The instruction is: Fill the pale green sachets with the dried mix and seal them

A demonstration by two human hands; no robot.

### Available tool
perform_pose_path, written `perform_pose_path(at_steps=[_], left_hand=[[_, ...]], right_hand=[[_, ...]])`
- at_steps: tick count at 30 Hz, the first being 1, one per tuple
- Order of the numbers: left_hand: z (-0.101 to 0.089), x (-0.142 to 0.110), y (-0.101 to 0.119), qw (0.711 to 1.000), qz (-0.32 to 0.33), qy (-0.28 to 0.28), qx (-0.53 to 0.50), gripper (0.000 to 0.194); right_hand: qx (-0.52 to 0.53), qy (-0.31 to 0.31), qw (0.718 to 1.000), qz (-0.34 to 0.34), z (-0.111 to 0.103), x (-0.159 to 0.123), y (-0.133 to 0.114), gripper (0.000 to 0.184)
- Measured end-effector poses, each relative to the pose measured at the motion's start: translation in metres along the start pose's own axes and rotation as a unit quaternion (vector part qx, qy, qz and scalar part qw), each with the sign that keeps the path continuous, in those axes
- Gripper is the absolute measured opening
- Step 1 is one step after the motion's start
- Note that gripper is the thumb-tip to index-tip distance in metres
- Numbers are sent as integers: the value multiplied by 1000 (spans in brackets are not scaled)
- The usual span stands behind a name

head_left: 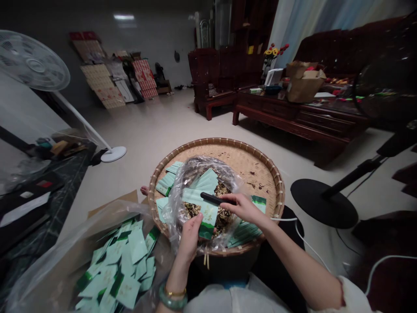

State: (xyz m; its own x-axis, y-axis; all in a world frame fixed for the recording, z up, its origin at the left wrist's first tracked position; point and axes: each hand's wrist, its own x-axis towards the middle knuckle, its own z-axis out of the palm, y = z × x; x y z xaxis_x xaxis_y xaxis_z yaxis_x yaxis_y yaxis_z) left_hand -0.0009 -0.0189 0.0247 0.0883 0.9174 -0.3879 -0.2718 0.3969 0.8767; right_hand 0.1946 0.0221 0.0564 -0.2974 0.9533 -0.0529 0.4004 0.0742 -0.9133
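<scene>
My left hand [191, 234] grips a mint-green packet [208, 214] with a dark green band, thumb on its front. My right hand [243, 207] is closed around a slim black handheld bag sealer [211, 198], which lies across the packet's upper edge. Beneath both hands an open clear plastic bag [176, 198] holds a loose dried tea-like mix [222, 189] and more mint-green packets [208, 179]. The bag rests in a round woven bamboo tray [239, 150]. Further packets lie in the tray at left [166, 184] and lower right [245, 234].
At my lower left, a plastic-lined box [42, 274] holds a heap of green packets [122, 261]. A white fan [113, 154] stands left, a black fan base [322, 203] right. White cord [309, 245] runs by my right arm. A dark wooden table [293, 115] stands beyond.
</scene>
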Motion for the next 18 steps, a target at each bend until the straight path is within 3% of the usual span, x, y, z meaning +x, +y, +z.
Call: perform_pose_path(at_steps=[5,10,14,18], left_hand=[[-1,-2,1,1000,15,-8,4,51],[0,-2,2,1000,9,-14,-6,51],[-4,0,4,1000,12,-8,6,52],[-5,0,3,999,26,-19,37,51]], right_hand=[[151,-75,982,85,-2,0,6,42],[229,-107,963,96,-10,-2,10,43],[204,-59,971,109,-14,-3,7,45],[100,-18,991,88,-8,-4,1,42]])
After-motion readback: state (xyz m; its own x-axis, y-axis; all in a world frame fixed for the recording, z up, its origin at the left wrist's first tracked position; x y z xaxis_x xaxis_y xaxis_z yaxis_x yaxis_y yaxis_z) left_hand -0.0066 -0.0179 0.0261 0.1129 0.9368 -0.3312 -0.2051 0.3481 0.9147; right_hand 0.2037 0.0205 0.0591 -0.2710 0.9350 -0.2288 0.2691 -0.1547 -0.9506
